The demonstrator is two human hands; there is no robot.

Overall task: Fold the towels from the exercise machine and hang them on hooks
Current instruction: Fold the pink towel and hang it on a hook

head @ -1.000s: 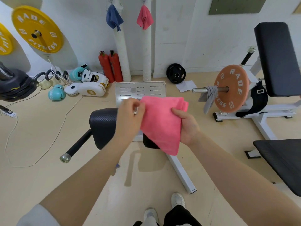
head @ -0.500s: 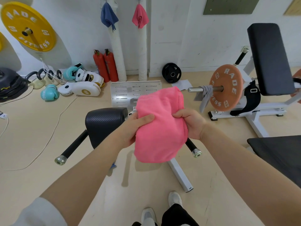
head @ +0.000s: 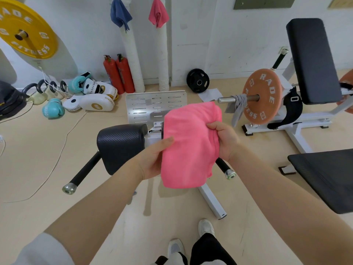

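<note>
1. The pink towel (head: 191, 146) is held in the air before the body, above the black roller pad (head: 122, 144), clasped by both hands: the left hand (head: 154, 159) closed on its left edge, the right hand (head: 223, 140) bunched on its right edge.
2. The fold is judged nearly finished; loose lower corners should be aligned before the grip is changed.
3. A firm pinch at one top corner should be kept, so a hook can be reached.
4. Two towels already hang on the wall, a blue towel (head: 120, 13) and another pink one (head: 158, 13); a grey towel (head: 237, 108) is draped on the barbell sleeve (head: 225, 100).
</note>
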